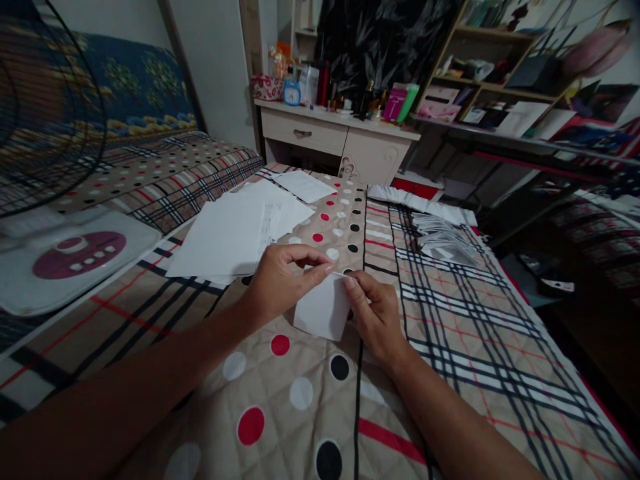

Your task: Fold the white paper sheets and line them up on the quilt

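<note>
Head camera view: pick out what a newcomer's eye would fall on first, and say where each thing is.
Probably the small white paper near the centre, pinched along its top edge between the left hand and right hand. Next, likely the bold red, black and white dots of the bedspread beneath it, then the large fan cut off at the upper left.

home bedroom, patterned bedspread point(300, 413), drawered dresser point(305, 133), electric fan point(45, 100)
</note>
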Demonstrator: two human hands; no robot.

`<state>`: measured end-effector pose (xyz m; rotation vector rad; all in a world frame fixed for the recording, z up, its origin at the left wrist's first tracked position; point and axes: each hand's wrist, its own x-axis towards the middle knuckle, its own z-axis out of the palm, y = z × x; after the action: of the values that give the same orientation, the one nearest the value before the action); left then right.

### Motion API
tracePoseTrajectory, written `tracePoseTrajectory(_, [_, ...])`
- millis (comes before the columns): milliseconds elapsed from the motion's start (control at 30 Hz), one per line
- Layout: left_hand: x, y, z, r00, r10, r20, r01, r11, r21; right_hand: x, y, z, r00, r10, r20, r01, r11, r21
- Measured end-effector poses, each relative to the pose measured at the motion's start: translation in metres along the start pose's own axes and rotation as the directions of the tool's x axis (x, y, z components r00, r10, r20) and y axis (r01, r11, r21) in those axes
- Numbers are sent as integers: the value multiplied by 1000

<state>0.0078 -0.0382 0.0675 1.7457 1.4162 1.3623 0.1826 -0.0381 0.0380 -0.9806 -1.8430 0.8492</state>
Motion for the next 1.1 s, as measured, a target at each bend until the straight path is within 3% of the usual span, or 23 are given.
tracePoseTrajectory(133, [1, -4, 0, 990, -39, 134, 34, 999, 35, -1, 1, 0, 999, 45, 0, -45, 999, -31])
tracePoseTrajectory(233, [-2, -6, 3, 979, 17, 205, -34, 996, 78, -1, 4, 1, 997, 48, 65, -42, 995, -91])
tracePoseTrajectory(433, [-8, -3, 4, 960, 177, 217, -228, 944, 238, -2, 3, 2, 989, -75, 125, 113, 934, -340])
tracePoseTrajectory(567, [-6, 2, 1, 963, 163, 214, -220, 936, 275, -3, 5, 0, 977, -178, 121, 213, 871, -443])
tracePoseTrajectory(667, [-3, 2, -2, 974, 89, 207, -137, 963, 233, -4, 9, -3, 970, -228, 89, 243, 856, -457])
tracePoseTrajectory(800, [5, -1, -10, 977, -22, 211, -22, 979, 202, -4, 14, -7, 984, -179, -1, 164, 905, -393])
tracePoseTrajectory(900, [12, -9, -16, 986, -58, 159, 28, 982, 189, 0, 15, -9, 983, -101, -150, 56, 958, -281])
tracePoseTrajectory(1000, [16, -19, -17, 988, -129, 79, 124, 990, 71, 7, 16, -10, 922, 31, -387, -76, 992, -101])
tracePoseTrajectory(1100, [13, -26, -10, 966, -209, 148, 230, 963, -141, 12, 18, -9, 878, 197, -436, -158, 980, 125])
